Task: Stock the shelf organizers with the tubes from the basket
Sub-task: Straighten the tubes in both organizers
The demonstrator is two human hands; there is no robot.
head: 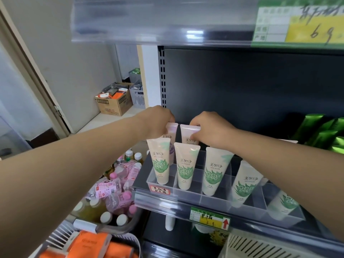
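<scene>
Clear plastic organizer [214, 200] holding glossy tubes [183, 170] upright. Left hand [158, 121] curling fingers round pale pink tube [172, 128] in back row; right hand [209, 130] pinching neighbouring pink tube [188, 132] by crimped end.

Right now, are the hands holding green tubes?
No, the left hand grips the left pink tube and the right hand the right pink tube, behind the green tubes.

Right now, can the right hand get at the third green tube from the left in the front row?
Likely yes, once freed: the right hand now grips a pink tube in the back row. The green tube stands just in front of that hand, nothing between them.
</scene>
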